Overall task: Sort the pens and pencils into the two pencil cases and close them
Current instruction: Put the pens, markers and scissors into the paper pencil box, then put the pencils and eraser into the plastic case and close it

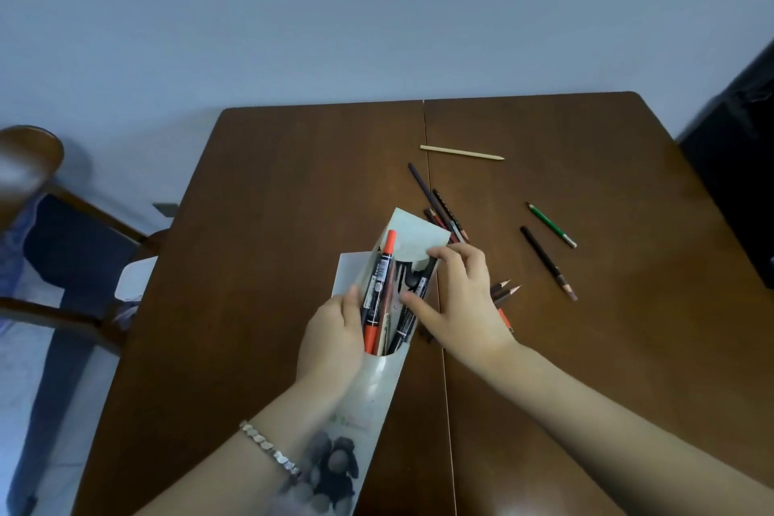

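two bare hands work at a pale grey, flat pencil case [379,394] with a dark printed picture near its closed end, held above a dark brown wooden table [259,222]. the left hand [333,341], a silver link bracelet [270,448] on its wrist, curls around the case's left edge beside the opening, thumb against the contents. the right hand [454,304] is half open, its fingertips pinching the pale rounded flap [414,237] that stands up at the far end of the case, thumb resting on the pens. inside the open case lie one black marker with orange-red caps [379,291], at least two other black pens [412,306] and some brownish items too crowded to count. a second pale case [349,270] shows as a flat corner on the table beneath the first; its contents cannot be seen.

loose on the table to the right lie one plain light wooden pencil [460,152] farthest away, one green pencil [550,224], one long black pencil [546,262], a small pile of dark and red pencils [437,205] partly hidden behind the flap, with at least three visible, and two sharpened brown pencil tips [506,291] poking out from behind the right hand. a dark wooden chair with a blue seat [63,247] stands at the left of the table.
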### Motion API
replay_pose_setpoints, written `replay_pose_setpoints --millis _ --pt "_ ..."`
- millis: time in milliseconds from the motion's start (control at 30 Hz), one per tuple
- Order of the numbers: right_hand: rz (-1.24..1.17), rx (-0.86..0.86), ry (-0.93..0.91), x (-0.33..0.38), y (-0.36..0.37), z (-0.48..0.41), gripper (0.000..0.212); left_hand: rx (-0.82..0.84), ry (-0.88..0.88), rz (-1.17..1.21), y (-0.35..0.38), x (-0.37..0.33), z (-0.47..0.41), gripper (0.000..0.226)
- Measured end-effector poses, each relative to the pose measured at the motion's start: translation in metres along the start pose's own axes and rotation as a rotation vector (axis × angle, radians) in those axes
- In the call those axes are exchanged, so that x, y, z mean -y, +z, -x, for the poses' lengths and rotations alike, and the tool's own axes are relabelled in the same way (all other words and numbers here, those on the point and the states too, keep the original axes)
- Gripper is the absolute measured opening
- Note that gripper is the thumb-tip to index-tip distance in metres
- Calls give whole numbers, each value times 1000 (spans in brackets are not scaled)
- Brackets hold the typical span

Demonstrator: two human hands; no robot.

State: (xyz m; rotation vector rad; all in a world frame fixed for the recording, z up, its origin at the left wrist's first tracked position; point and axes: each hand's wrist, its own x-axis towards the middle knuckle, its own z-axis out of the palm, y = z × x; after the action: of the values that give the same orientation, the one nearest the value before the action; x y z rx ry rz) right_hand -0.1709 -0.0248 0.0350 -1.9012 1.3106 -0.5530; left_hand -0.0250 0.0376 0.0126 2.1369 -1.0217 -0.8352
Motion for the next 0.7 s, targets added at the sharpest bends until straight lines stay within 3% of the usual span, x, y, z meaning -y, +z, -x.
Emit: replay_pose_setpoints --millis 100,233,333,500,600,700 --pt "-134 241 27 2 -1 -5 71 -43 -105 90 -11 14 -3 49" --pt "-197 218 131 -1 9 -10 63 -215 -305 159 -35 37 -29 52" --pt "-117 331 209 -8 19 -11 46 -298 -358 7 -53 61 -50 54" --pt "-23 479 243 -19 40 -6 32 -210 -476 -223 -54 97 -71 59" --pt "10 494 270 -26 46 -5 30 -199 -476 -246 -40 99 -74 47" --pt "19 484 305 -34 47 -4 28 -341 -245 -341 -27 84 -64 39"
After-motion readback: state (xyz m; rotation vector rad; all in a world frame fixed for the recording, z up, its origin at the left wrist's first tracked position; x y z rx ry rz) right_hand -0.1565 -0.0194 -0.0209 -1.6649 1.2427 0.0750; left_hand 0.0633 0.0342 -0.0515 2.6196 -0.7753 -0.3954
